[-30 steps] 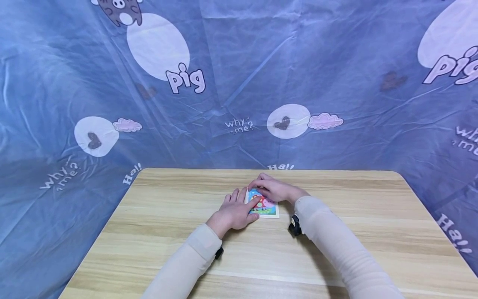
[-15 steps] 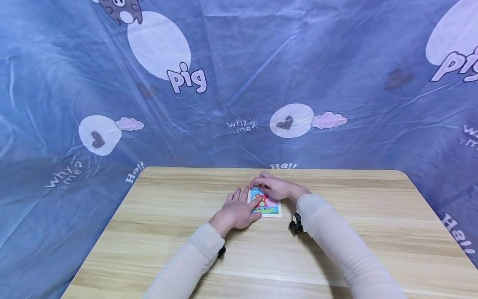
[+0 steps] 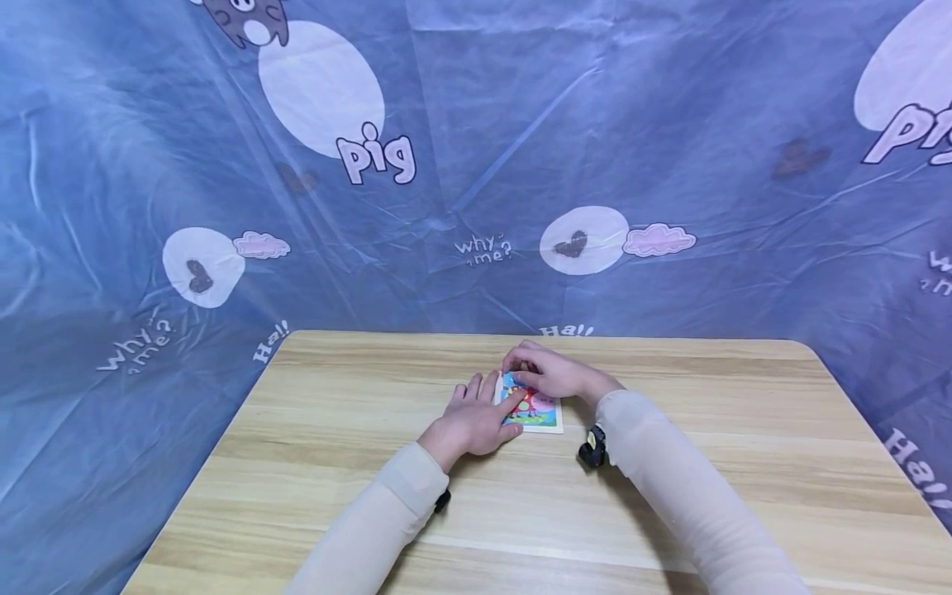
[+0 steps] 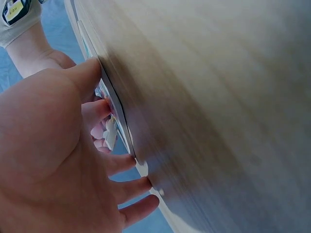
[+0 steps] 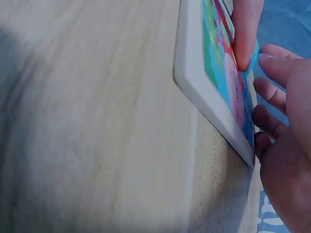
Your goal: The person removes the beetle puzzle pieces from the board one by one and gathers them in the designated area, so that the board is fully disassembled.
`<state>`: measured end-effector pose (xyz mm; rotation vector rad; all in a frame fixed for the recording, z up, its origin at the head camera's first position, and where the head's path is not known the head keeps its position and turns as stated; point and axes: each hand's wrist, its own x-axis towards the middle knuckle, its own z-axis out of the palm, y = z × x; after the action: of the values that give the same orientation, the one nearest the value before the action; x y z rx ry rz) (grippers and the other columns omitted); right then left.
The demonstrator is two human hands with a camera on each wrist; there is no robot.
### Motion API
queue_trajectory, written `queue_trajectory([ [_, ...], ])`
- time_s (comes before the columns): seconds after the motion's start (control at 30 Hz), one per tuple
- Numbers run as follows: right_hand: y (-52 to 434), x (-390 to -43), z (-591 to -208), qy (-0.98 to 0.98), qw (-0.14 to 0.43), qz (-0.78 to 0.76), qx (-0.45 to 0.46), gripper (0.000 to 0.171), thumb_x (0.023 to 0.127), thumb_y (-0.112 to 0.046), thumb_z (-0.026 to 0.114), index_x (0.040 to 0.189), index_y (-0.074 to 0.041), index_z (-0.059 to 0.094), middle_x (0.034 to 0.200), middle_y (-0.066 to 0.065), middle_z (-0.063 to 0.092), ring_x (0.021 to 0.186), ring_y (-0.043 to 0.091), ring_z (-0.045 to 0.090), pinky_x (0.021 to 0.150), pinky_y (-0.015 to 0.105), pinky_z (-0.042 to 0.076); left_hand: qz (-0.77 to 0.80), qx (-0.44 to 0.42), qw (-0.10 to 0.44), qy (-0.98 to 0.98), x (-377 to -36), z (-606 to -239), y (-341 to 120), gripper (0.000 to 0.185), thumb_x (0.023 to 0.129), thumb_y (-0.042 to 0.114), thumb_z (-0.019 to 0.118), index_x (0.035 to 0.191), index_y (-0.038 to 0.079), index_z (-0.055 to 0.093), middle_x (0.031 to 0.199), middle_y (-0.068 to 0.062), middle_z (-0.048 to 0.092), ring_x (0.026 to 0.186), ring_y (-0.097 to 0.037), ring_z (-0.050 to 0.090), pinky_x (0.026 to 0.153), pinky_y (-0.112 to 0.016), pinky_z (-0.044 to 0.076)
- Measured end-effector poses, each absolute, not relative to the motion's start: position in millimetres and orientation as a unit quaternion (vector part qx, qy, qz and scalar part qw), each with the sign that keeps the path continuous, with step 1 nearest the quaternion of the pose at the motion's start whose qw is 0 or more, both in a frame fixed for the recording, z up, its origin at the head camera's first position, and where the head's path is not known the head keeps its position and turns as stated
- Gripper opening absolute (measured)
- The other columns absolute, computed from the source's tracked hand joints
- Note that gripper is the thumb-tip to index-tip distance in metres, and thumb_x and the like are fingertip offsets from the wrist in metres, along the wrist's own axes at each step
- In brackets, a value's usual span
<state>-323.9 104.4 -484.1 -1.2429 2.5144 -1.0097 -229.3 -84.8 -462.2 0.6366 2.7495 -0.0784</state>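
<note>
A small white-rimmed puzzle board (image 3: 541,416) with a bright cartoon picture lies flat on the wooden table (image 3: 669,496). My left hand (image 3: 472,417) rests flat beside the board's left edge, fingers straight, with its thumb (image 5: 245,29) pressing on the picture. My right hand (image 3: 543,373) curls over the board's far end. Its fingertips (image 5: 265,60) pinch a small light puzzle piece (image 4: 110,133) there. The right wrist view shows the board (image 5: 214,92) edge-on with its thick white rim. Both hands hide much of the picture.
A blue cartoon-printed sheet (image 3: 446,165) hangs behind and around the table. The table's far edge runs just beyond my hands. Small black cameras sit on my wrists (image 3: 591,450). Bare wood lies to the left, to the right and in front of the board.
Both hands stay on the board in almost the same pose. Only the head view has drifted slightly.
</note>
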Motion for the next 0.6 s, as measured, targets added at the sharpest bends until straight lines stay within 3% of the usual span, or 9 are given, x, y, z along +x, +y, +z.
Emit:
queue_trajectory([
  [0.2,102,-326,-485,0.841,0.078,-0.346,-0.41,0.015,0.096,-0.008,0.055,0.11,-0.011,0.06,0.102,0.004,0.057,0.09,0.013,0.055,0.083,0.031,0.047,-0.024,0.216,0.164,0.962,-232,-462,-84,0.061,0.096,0.062,0.031,0.151,0.043,0.013,0.16,-0.011,0.004,0.145,-0.038,0.008,0.112,-0.054,0.015],
  [0.6,100,-335,-486,0.84,0.093,-0.356,-0.4,0.012,0.095,-0.007,0.056,0.103,-0.009,0.064,0.101,0.002,0.063,0.094,0.014,0.055,0.088,0.034,0.044,-0.028,0.208,0.163,0.964,-238,-464,-83,0.061,0.096,0.063,0.03,0.15,0.045,0.012,0.161,-0.01,0.003,0.145,-0.036,0.008,0.111,-0.054,0.016],
])
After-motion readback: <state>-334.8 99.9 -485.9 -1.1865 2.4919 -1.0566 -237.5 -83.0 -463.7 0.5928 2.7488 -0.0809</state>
